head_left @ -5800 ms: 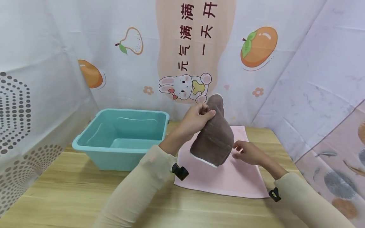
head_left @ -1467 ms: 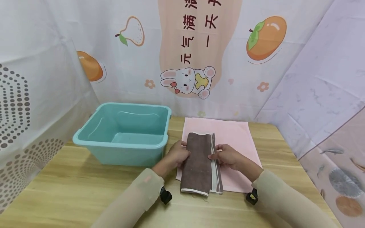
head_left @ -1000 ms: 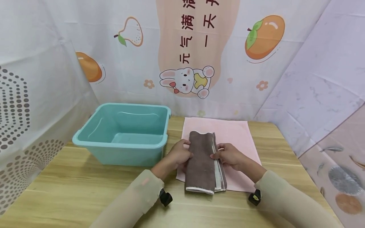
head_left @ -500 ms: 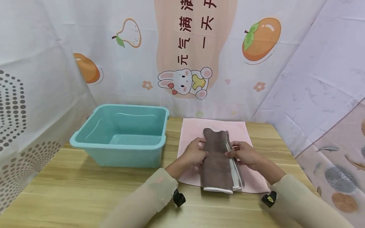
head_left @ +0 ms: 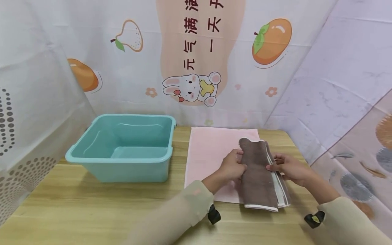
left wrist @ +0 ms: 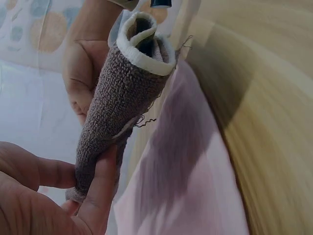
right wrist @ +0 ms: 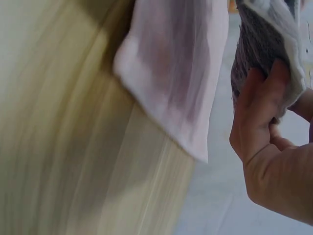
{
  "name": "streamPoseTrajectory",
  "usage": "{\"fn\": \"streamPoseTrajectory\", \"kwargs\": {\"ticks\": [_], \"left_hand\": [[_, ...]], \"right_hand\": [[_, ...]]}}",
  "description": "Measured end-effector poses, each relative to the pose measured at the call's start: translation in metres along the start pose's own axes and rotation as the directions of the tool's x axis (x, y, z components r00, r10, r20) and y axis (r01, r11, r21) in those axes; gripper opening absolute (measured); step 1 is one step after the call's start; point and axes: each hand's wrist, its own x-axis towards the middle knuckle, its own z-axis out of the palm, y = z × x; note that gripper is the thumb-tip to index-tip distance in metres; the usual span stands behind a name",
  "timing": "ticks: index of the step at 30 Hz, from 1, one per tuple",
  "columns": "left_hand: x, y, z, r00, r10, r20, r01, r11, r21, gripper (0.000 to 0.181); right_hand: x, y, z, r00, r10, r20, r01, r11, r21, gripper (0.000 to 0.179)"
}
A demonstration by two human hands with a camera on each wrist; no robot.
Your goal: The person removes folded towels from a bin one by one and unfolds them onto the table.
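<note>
A folded brown towel with white edging is held between my two hands, above the right part of a pink towel. My left hand pinches its left side, thumb on the near face. At the right edge, where the folded layers and a pale strip show, my right hand grips it. In the left wrist view the brown towel looks rolled at its end, with loose threads, and hangs clear of the pink towel. The right wrist view shows the right hand's fingers curled on the fabric.
A turquoise plastic basin stands on the left of the wooden table. Printed curtains close off the back and both sides. The pink towel lies flat, left of and under the brown one.
Earlier my left hand alone held the brown towel up, loosely hanging. Then both hands held it folded over the pink towel's near edge. Since then they have carried it to the right.
</note>
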Motion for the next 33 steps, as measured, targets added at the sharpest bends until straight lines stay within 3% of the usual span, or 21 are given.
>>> {"fn": "streamPoseTrajectory", "kwargs": {"ticks": [4, 10, 15, 25, 33], "left_hand": [[0.002, 0.004, 0.021, 1.0, 0.016, -0.011, -0.016, 1.0, -0.003, 0.05], [0.001, 0.007, 0.053, 1.0, -0.02, -0.015, 0.02, 0.999, -0.033, 0.047], [0.002, 0.006, 0.071, 0.999, -0.049, -0.009, 0.049, 0.997, -0.052, 0.044], [0.009, -0.007, 0.091, 0.996, -0.084, -0.005, 0.083, 0.992, -0.095, 0.043], [0.009, -0.008, 0.096, 0.995, -0.097, -0.003, 0.096, 0.992, -0.087, 0.045]], "right_hand": [[-0.01, 0.009, -0.018, 1.0, 0.003, -0.01, -0.003, 1.0, -0.011, 0.032], [-0.024, 0.021, -0.041, 1.0, 0.011, 0.015, -0.01, 0.999, -0.031, 0.021], [-0.03, 0.028, -0.053, 0.999, 0.023, 0.026, -0.022, 0.999, -0.042, 0.018], [-0.031, 0.042, -0.066, 0.998, 0.059, -0.001, -0.059, 0.992, -0.11, 0.032], [-0.028, 0.05, -0.071, 0.998, 0.068, -0.003, -0.067, 0.989, -0.13, 0.033]]}}
